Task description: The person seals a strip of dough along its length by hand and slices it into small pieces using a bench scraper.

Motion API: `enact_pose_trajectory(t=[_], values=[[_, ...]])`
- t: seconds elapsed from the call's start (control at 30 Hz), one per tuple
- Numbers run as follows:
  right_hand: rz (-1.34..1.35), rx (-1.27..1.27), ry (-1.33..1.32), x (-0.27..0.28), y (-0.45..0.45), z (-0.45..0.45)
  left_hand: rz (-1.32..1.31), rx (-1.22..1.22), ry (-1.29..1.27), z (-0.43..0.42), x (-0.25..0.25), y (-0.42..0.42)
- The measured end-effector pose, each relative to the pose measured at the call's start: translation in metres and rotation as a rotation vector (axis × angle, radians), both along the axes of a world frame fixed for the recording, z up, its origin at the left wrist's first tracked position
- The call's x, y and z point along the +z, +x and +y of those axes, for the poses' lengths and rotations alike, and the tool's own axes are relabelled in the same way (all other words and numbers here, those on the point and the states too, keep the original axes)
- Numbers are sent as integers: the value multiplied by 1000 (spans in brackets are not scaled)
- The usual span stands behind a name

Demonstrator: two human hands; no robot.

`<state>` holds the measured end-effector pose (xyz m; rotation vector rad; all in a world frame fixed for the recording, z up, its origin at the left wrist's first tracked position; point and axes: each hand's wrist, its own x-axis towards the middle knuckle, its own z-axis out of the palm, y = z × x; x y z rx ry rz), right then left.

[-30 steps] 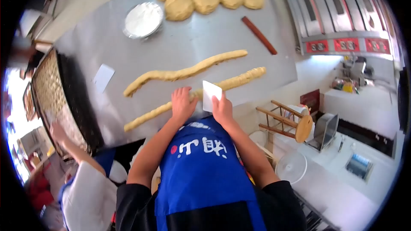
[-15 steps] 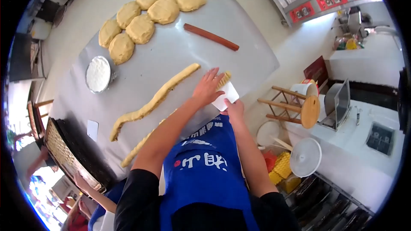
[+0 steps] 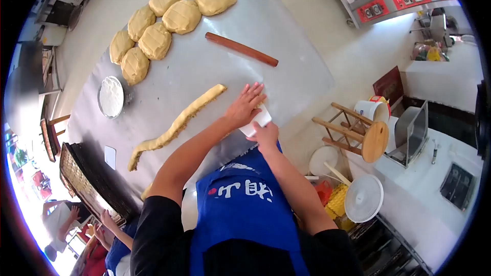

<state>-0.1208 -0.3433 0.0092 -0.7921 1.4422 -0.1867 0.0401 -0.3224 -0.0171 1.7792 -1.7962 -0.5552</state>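
My right hand (image 3: 266, 135) grips the white scraper (image 3: 261, 118); my left hand (image 3: 243, 109), fingers extended, steadies the mostly hidden dough rope (image 3: 146, 192) on the worktop (image 3: 179, 71). Best keep fingertips off the blade.

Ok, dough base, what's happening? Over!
Right grip: holding white scraper. Left grip: spread over nearer dough rope. Left arm hiding much of it.
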Motion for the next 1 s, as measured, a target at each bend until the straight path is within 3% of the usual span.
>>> enact_pose_trajectory(t=[0.17, 0.2, 0.23, 0.27, 0.3, 0.43, 0.5, 0.57, 0.63, 0.67, 0.7, 0.77, 0.87, 0.93, 1.0], values=[[-196, -83, -18, 1, 48, 0, 185, 105, -88, -3, -4, 25], [-186, -9, -188, 16, 45, -3, 257, 143, -120, -4, -2, 27], [-188, 70, -349, 28, 40, -3, 626, 291, 122, -2, 12, 19], [9, 290, -761, 35, 35, -6, 599, 398, 17, -1, 14, 10], [79, 386, -931, 54, 39, -12, 776, 423, -2, -1, 29, 10], [112, 724, -1137, 113, 78, -7, 1245, 655, -319, 11, 48, -2], [224, 832, -1403, 131, 104, 18, 1476, 787, -394, 44, 79, 14], [213, 852, -1451, 140, 120, 49, 1468, 830, -461, 72, 78, 30], [205, 872, -1484, 150, 136, 87, 1664, 966, -508, 102, 73, 45], [122, 829, -1505, 159, 145, 106, 1963, 935, -615, 118, 79, 55], [39, 782, -1521, 168, 156, 121, 1957, 934, -649, 140, 80, 67], [-86, 718, -1487, 184, 173, 145, 2335, 701, -935, 189, 75, 87], [-265, 630, -1408, 206, 183, 176, 2343, 569, -1077, 283, 64, 125], [-326, 612, -1311, 211, 181, 191, 1944, 930, -1268, 352, 90, 145], [-330, 622, -1270, 195, 168, 196, 1770, 1194, -1308, 430, 98, 166]])
